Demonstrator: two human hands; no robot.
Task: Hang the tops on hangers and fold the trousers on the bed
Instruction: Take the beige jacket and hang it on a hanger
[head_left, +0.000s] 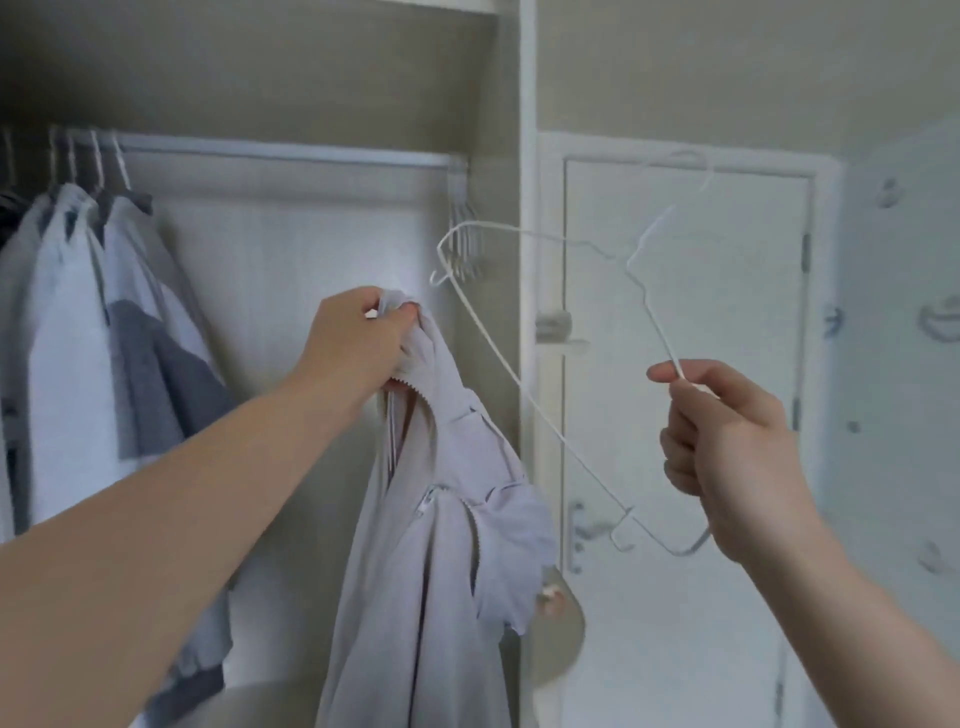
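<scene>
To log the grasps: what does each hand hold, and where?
Left hand: grey top, by its upper end. Right hand: white hanger, on one shoulder wire.

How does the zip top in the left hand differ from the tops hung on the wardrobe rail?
The zip top hangs bunched from the left hand, on no hanger yet: the white hanger is apart, in the right hand. The hung tops sit on hangers over the rail. The zip top is plain pale grey, zip undone; the hung tops show dark grey panels. Both are light, hanging at the wardrobe.
</scene>
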